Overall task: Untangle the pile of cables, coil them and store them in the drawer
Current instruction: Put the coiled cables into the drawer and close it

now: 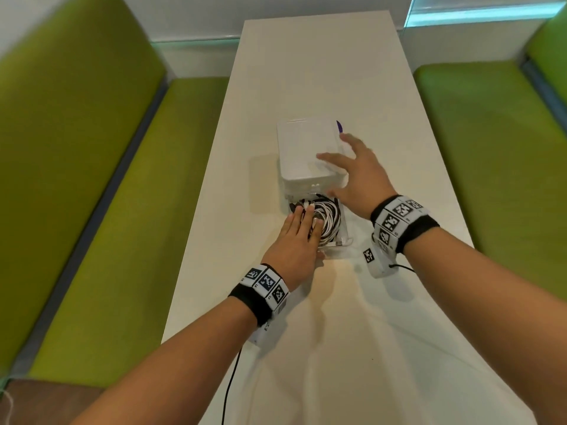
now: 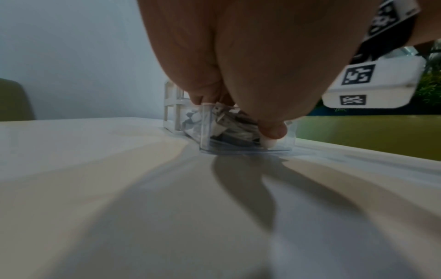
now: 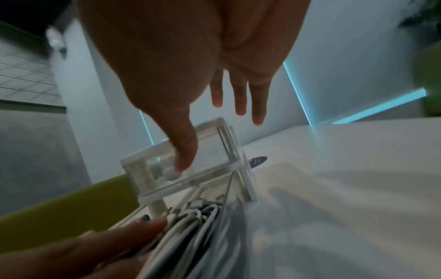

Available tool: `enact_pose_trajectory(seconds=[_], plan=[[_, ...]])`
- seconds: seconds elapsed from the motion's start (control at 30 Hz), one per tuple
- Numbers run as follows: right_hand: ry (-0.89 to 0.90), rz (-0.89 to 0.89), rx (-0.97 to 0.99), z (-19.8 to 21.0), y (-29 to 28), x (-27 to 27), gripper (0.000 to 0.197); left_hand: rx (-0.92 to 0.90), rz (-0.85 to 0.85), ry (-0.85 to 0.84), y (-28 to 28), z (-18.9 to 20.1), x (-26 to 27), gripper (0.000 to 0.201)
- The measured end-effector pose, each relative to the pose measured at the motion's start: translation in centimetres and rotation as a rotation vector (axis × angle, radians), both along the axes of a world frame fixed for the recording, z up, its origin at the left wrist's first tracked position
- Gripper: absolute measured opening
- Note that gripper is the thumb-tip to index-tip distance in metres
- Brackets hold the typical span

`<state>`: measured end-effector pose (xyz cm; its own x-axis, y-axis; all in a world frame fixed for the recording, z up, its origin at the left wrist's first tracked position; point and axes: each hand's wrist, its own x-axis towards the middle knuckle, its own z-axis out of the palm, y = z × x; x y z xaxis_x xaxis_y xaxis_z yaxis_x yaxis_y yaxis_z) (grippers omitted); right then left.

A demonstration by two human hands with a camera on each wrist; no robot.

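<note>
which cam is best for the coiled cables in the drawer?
Head view: coiled cables seen from above in the open drawer, left hand flat on them. Left wrist: mostly hidden by fingers. Right wrist: close, blurred, partial.

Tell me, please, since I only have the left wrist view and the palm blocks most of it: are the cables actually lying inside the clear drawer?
Observer: Yes. In the head view the coiled cables lie in the pulled-out drawer, with the left hand pressing flat on them.
Operator: Thank you. Where is the other hand?
Observer: The right hand is open and spread at the white drawer unit, its thumb over the top.
Operator: Is it gripping the unit?
Observer: No. In the right wrist view the fingers are straight, and only the thumb reaches down at the frame.
Operator: Is anything behind the unit?
Observer: A small dark purple thing peeks out at its far right corner.
</note>
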<state>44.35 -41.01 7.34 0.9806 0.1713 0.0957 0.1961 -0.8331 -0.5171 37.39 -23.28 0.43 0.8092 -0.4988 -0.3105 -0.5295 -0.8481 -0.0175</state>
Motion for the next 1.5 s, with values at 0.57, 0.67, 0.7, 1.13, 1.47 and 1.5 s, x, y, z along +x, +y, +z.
enact_pose_trajectory(seconds=[0.57, 0.67, 0.7, 1.13, 1.47, 1.5], plan=[[0.127, -0.002, -0.062, -0.1, 0.1, -1.4, 0.040, -0.497, -0.014, -0.123, 0.9, 0.6, 1.3, 0.076], [0.137, -0.016, -0.042, 0.1, 0.1, -1.5, 0.041, -0.588, -0.077, -0.191, 1.8, 1.3, 1.2, 0.064], [0.141, -0.015, -0.047, 0.2, 0.2, -1.5, 0.041, -0.592, -0.106, -0.229, 2.1, 1.3, 1.2, 0.056], [0.163, -0.008, -0.089, 0.7, 0.3, -2.2, 0.041, -0.489, -0.049, -0.188, 3.3, 1.4, 2.1, 0.044], [0.164, -0.025, -0.075, 0.6, 0.4, -2.1, 0.043, -0.537, -0.197, -0.339, 2.0, 0.0, 1.6, 0.032], [0.164, -0.028, -0.070, 0.6, 0.4, -2.1, 0.043, -0.540, -0.176, -0.339, 1.7, 0.1, 1.5, 0.029]])
